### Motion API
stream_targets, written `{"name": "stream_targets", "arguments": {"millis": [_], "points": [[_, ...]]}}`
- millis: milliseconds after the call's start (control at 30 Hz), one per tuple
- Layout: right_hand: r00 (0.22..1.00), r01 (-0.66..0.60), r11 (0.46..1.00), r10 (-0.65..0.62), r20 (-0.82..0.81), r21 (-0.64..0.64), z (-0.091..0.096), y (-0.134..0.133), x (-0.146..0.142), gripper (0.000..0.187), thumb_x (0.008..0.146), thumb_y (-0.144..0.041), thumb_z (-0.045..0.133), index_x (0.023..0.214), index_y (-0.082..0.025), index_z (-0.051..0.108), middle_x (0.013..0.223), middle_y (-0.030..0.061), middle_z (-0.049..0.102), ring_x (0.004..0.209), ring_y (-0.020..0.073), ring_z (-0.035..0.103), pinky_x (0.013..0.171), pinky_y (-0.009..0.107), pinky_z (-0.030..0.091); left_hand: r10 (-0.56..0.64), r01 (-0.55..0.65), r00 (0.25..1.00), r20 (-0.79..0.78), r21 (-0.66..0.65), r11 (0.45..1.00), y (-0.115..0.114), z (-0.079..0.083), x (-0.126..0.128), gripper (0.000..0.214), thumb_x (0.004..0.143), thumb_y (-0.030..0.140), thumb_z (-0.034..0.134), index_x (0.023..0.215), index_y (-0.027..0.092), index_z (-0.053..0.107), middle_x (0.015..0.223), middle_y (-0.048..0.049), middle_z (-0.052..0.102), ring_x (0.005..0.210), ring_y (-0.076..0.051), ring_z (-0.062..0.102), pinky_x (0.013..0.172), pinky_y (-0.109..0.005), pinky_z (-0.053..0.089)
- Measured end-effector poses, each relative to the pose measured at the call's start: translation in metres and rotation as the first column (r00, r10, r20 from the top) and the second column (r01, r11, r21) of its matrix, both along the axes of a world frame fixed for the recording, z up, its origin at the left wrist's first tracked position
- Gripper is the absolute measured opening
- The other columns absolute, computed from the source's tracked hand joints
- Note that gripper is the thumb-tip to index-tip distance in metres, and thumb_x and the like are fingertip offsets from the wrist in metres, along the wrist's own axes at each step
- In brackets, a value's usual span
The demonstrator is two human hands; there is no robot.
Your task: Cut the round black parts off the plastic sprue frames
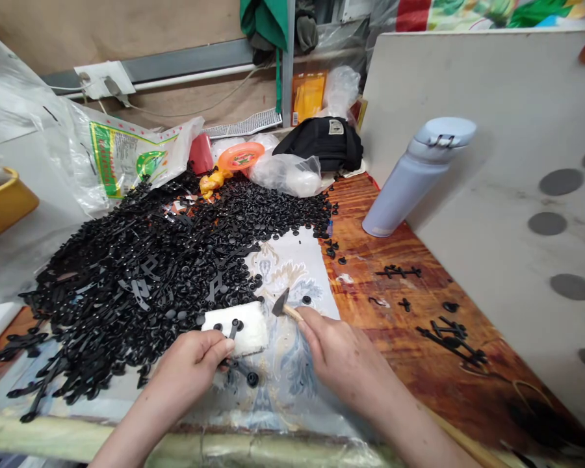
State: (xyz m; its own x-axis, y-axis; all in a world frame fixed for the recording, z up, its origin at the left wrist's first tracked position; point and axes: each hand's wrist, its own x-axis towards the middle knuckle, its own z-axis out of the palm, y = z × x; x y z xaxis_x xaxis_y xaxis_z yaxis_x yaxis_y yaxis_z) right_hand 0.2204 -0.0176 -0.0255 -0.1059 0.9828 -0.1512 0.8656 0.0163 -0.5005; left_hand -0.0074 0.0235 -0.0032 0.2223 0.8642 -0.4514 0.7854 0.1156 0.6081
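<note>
While a small black part (234,331) is pinched over the white block (254,330) by the left hand (195,357), a light-handled hammer (280,303) is gripped in the right hand (336,344), its dark head held just right of the block. Beside the pinched part, a black disc (218,328) is seen on the white surface. Leftward, the patterned cloth (292,260) is buried under a great heap of black parts (151,260)!

Bright, diffuse indoor light. Mild sheen on the counter (361,247), highlights on the black parts (107,273). Soft shadow behind the bottle (409,179). Lower-right corner dark, smeared. Wide-angle stretch, softness toward edges.
</note>
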Motion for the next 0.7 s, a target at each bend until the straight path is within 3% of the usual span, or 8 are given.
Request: {"name": "stream_targets", "arguments": {"millis": [167, 400, 700], "points": [[1.000, -0.004, 1.000, 0.003, 0.015, 0.026, -0.0022, -0.0008, 0.0012, 0.029, 0.099, -0.026, 0.031, 0.114, -0.023, 0.056, 0.083, 0.0058, 0.069, 0.078, 0.0252, 0.068, 0.060, 0.030, 0.039, 0.003, 0.004, 0.993, 0.116, -0.064, 0.998, 0.0038, -0.0009, -0.0021, 0.040, 0.078, 0.051, 0.046, 0.051, 0.022, 0.039, 0.052, 0.0052, 0.035, 0.053, -0.014, 0.032, 0.052, -0.025, 0.027], [1.000, -0.007, 0.999, 0.007, 0.002, 0.046, -0.0008, -0.0005, 0.0022, 0.028, 0.099, -0.026, 0.031, 0.113, -0.023, 0.055, 0.079, 0.0033, 0.068, 0.073, 0.0236, 0.067, 0.057, 0.030, 0.036, 0.137, -0.099, 0.972, 0.189, -0.198, 0.975, 0.0000, -0.0036, -0.0057, 0.044, 0.078, 0.059, 0.048, 0.056, 0.022, 0.037, 0.054, 0.0069, 0.031, 0.048, -0.011, 0.024, 0.043, -0.023, 0.016], [1.000, -0.016, 0.996, 0.018, -0.023, 0.088, -0.0038, -0.0008, 0.0043, 0.028, 0.099, -0.024, 0.032, 0.112, -0.022, 0.056, 0.078, 0.0037, 0.068, 0.073, 0.0218, 0.067, 0.057, 0.028, 0.037, 0.010, 0.000, 0.991, 0.133, -0.082, 0.997, 0.0023, -0.0046, -0.0035, 0.041, 0.080, 0.052, 0.044, 0.054, 0.021, 0.042, 0.054, 0.0047, 0.038, 0.054, -0.014, 0.034, 0.053, -0.025, 0.027]]}}
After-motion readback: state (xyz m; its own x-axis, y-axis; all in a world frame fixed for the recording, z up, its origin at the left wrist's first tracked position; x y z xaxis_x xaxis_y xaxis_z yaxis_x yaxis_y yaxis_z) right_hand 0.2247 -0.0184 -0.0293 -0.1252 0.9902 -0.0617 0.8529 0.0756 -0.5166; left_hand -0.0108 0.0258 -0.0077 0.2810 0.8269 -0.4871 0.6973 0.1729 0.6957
